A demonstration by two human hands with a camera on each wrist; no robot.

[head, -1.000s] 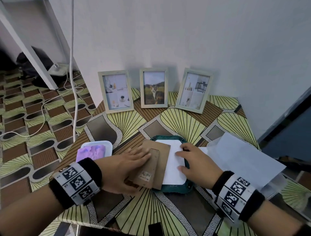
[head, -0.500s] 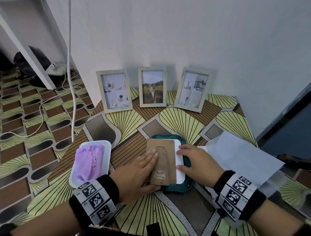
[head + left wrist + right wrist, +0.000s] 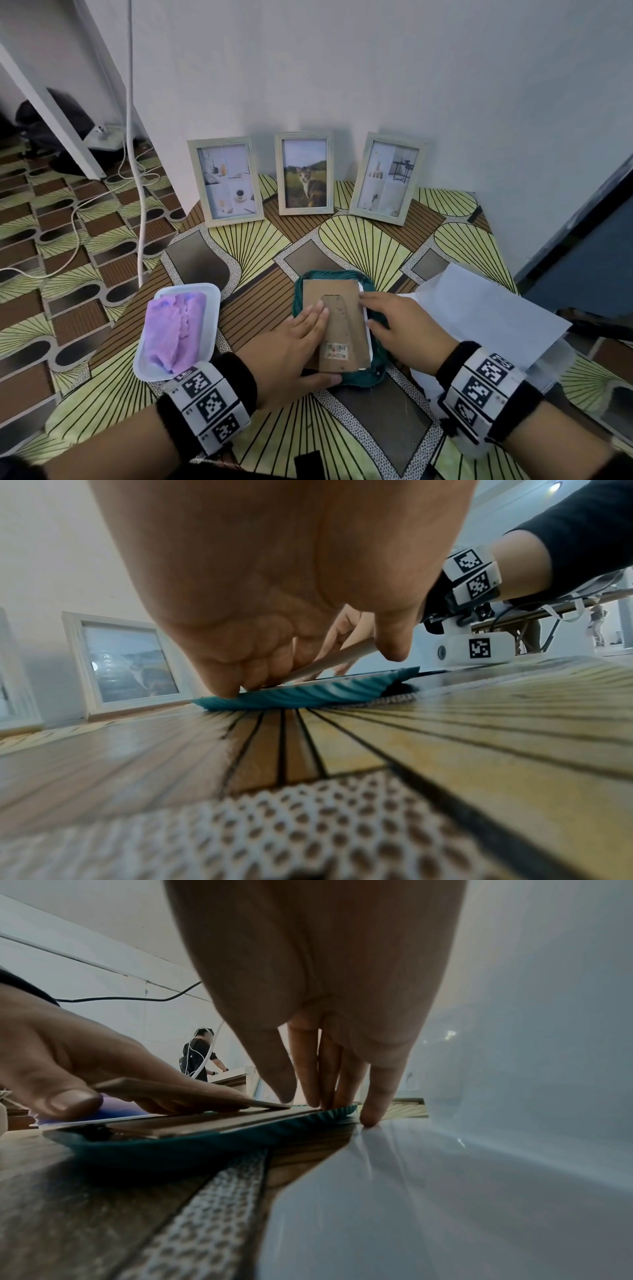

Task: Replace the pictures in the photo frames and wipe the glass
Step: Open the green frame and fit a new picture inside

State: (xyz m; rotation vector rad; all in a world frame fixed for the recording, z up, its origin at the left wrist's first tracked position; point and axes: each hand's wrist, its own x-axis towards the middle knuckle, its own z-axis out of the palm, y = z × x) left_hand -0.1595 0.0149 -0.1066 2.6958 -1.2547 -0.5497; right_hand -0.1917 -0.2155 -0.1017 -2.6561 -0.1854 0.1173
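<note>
Both hands are down on a brown cardboard frame backing (image 3: 337, 325) that lies flat over a white-edged frame, itself resting face-down on a teal cloth (image 3: 373, 377) directly in front of the person. The left hand (image 3: 294, 349) lies on the backing's left half with fingers straight and the thumb tucked along its near edge. It is pressing rather than gripping. The right hand (image 3: 400, 325) sets its straight fingertips against the backing's right edge, holding nothing.

This looks like the step of seating the backing into the frame (the new picture presumably under it, out of sight). Next comes squaring it in and fastening it, which calls for even pressure.

Left of the left hand sits a white tray (image 3: 210, 308) with a purple cloth (image 3: 174, 329). Right of the right hand lies a white sheet (image 3: 486, 318). Beyond both hands, three finished frames (image 3: 305, 173) lean on the wall at the tabletop's (image 3: 373, 418) far edge.
</note>
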